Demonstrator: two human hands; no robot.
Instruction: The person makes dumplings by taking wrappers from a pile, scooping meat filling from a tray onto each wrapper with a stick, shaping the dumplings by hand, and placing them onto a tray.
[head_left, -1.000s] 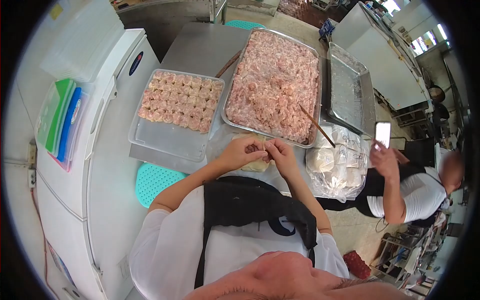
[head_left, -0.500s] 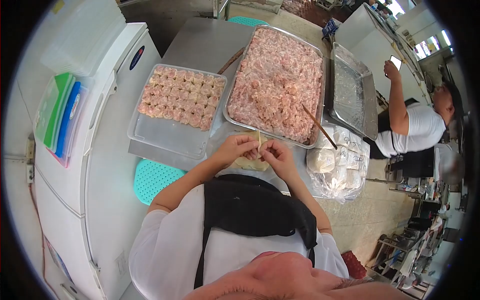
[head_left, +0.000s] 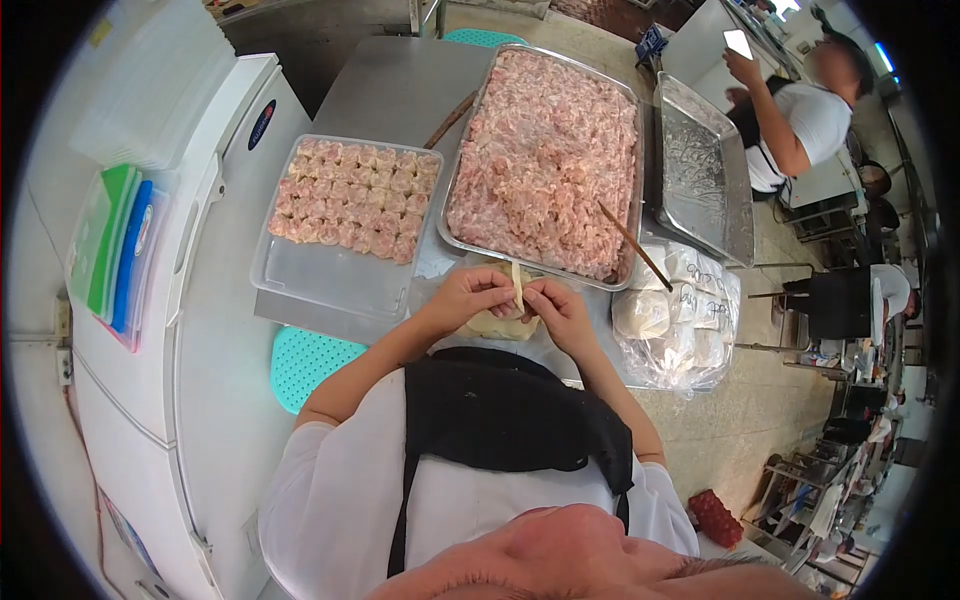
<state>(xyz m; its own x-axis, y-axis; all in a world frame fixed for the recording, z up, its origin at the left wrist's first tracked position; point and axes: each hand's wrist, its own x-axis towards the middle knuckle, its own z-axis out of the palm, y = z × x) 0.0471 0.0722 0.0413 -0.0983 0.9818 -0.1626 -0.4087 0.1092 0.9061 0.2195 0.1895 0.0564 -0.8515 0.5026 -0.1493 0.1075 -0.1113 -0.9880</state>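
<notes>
One thin, pale wrapper (head_left: 517, 285), seen edge-on, pinched in the fingertips of the left hand (head_left: 475, 301); right hand (head_left: 556, 310) grasping it too, thumb and fingers closed at its right side. Location: near table edge, above a flat yellowish stack (head_left: 503, 328). Long axis runs fore-and-aft; free end points away from the body, toward the meat tray (head_left: 470, 249), whose near rim blocks the way just ahead. Brown stick (head_left: 635, 247) slants across that tray's right corner. Left: plastic tray (head_left: 335, 276), far part filled with dumplings (head_left: 352, 195) in rows. Right: bagged white packages (head_left: 690, 310), metal pan (head_left: 700, 180) beyond. Farther off, a co-worker (head_left: 812, 125) raises a phone (head_left: 738, 44).
</notes>
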